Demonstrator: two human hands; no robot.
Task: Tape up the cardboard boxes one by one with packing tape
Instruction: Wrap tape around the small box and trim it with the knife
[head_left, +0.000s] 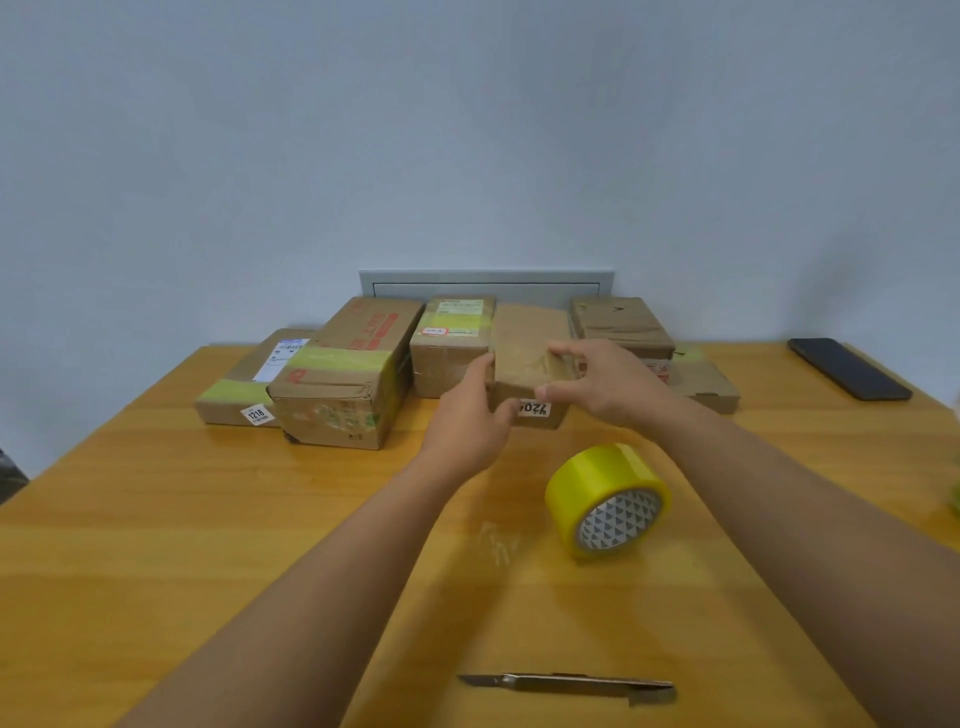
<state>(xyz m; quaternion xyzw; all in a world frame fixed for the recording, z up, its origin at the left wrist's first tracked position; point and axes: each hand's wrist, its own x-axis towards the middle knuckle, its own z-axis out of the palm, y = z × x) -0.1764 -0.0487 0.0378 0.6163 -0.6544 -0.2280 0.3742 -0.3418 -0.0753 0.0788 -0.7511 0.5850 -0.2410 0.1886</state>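
From the head view: both hands out toward the far edge of the surface (156, 519), clasping a plain cardboard box (524, 358) in the middle of the row lined up there. Left hand (470, 421) cupped against the box's left side with thumb on the front corner, right hand (602, 382) arched over the top with fingers (566, 349) curled onto the upper face and thumb at the front edge, so fingers of both closed around the box, probably to draw it nearer for sealing. Yellow-banded boxes (337, 374) left of it, likely done already and parked out of the way. Roll of yellow packing tape (608, 499) on its side mid-surface, within easy reach of the right hand. Utility knife (571, 686) flat by the near edge, ready for cutting. Dark phone (849, 369) off toward the far right corner.
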